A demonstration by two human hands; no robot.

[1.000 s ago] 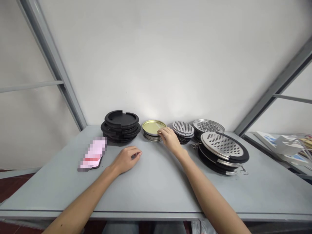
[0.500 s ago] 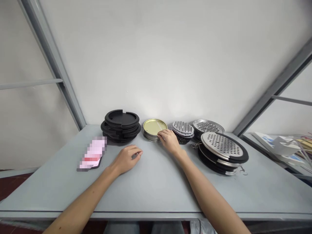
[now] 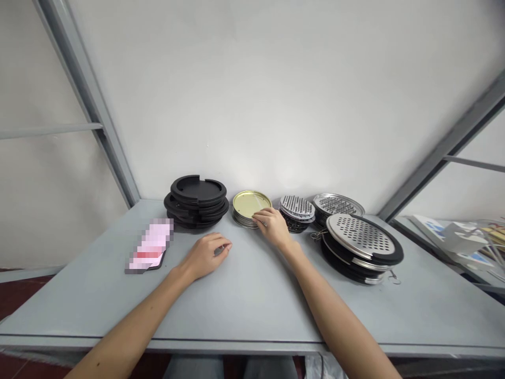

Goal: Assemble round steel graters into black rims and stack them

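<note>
A small stack of round metal lids (image 3: 250, 206) with a gold top lid stands near the wall. My right hand (image 3: 273, 227) reaches to its right front edge, and the curled fingertips touch the stack's rim. Whether the fingers grip a lid I cannot make out. My left hand (image 3: 207, 254) rests on the grey table (image 3: 244, 300) in front of the stacks, fingers curled loosely, with something small and dark possibly under them.
A stack of black round rings (image 3: 196, 203) stands left of the lids. Right of them are small perforated metal discs (image 3: 297, 211), larger perforated discs (image 3: 337, 205) and a pile of black-rimmed perforated plates (image 3: 361, 246). A phone (image 3: 150, 249) lies at the left. Grey frame posts flank the table.
My right hand has drawn slightly down from the top of the gold lid to the stack's front rim. The left hand has stayed put.
</note>
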